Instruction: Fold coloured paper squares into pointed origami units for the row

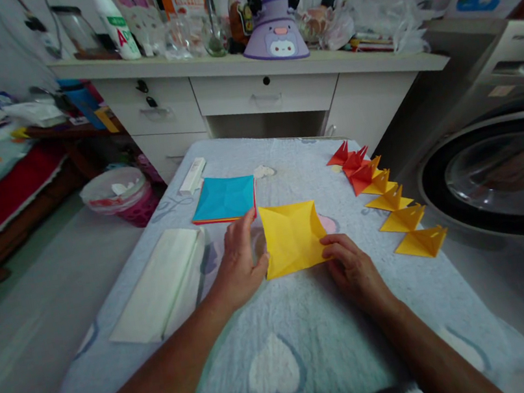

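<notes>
A creased square of yellow origami paper [294, 238] lies before me on the cloth-covered table, its edges lifting slightly. My right hand [351, 268] grips its lower right edge, fingers on top and the thumb tucked out of sight. Along the left edge rests my left hand [239, 256], open, with index finger and thumb apart and the thumb tip at the paper's side. Just beyond its fingertips sits a stack of coloured paper [225, 197], blue on top with red and yellow edges below. Folded yellow pieces [406, 217] and red pieces [356, 166] form a row on the right.
A folded whitish paper packet [161, 284] lies left of my forearm, and a small white box [192, 176] is near the stack. Behind the table stands a cluttered white cabinet [266, 94]. A washing machine [502, 127] is at right, a pink bin [124, 197] at left.
</notes>
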A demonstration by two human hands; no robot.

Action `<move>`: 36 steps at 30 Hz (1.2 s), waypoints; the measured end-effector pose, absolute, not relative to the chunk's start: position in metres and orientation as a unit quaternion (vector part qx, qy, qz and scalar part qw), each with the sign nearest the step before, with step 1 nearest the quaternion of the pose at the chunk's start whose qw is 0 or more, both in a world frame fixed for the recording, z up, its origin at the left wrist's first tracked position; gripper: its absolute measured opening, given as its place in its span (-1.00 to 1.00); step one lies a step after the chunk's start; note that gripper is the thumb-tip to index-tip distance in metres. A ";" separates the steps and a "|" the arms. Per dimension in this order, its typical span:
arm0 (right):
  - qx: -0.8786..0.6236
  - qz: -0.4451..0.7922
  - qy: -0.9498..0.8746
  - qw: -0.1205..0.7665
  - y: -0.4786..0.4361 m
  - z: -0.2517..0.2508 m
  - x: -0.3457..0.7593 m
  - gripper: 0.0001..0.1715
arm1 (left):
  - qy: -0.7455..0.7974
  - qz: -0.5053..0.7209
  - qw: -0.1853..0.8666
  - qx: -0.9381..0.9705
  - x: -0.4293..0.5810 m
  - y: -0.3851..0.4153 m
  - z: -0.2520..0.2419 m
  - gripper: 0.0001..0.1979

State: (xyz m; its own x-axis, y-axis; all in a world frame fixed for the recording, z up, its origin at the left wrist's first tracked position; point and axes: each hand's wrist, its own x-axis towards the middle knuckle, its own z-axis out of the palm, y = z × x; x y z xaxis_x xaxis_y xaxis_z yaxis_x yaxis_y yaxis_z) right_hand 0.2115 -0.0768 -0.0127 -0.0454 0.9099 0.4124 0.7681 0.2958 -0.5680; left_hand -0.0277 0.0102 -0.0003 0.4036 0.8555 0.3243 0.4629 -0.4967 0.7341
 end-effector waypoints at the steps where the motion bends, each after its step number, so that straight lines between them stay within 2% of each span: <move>1: -0.588 0.103 -0.714 0.365 -0.077 -0.012 0.212 -0.72 | 0.395 0.342 0.228 0.821 -0.030 0.011 0.002 -0.19; 4: -0.589 0.125 -0.712 0.360 -0.076 -0.012 0.214 -0.71 | 0.315 0.280 0.163 0.892 -0.035 0.014 0.007 -0.33; 8: -0.576 0.145 -0.718 0.362 -0.074 -0.012 0.218 -0.72 | 0.280 0.209 0.151 0.925 -0.037 0.016 0.005 -0.36; 12: -0.562 0.157 -0.721 0.375 -0.073 -0.013 0.221 -0.71 | 0.257 0.208 0.152 0.931 -0.035 0.015 0.001 -0.40; 15: -0.557 0.163 -0.725 0.371 -0.073 -0.013 0.221 -0.71 | 0.229 0.230 0.160 0.932 -0.032 0.014 0.000 -0.51; 20: -0.558 0.100 -0.744 0.354 -0.075 -0.015 0.218 -0.70 | 0.197 0.204 0.172 0.943 -0.024 0.006 0.001 -0.68; 24: -0.595 0.052 -0.738 0.316 -0.076 -0.017 0.217 -0.78 | 0.210 0.168 0.157 0.950 -0.020 0.000 0.003 -0.76; 28: -0.619 0.045 -0.723 0.304 -0.075 -0.019 0.221 -0.83 | 0.227 0.176 0.197 0.937 -0.019 0.001 -0.001 -0.86; 36: -0.646 0.087 -0.699 0.294 -0.073 -0.020 0.232 -0.91 | 0.313 0.194 0.289 0.884 -0.014 0.002 0.000 -0.91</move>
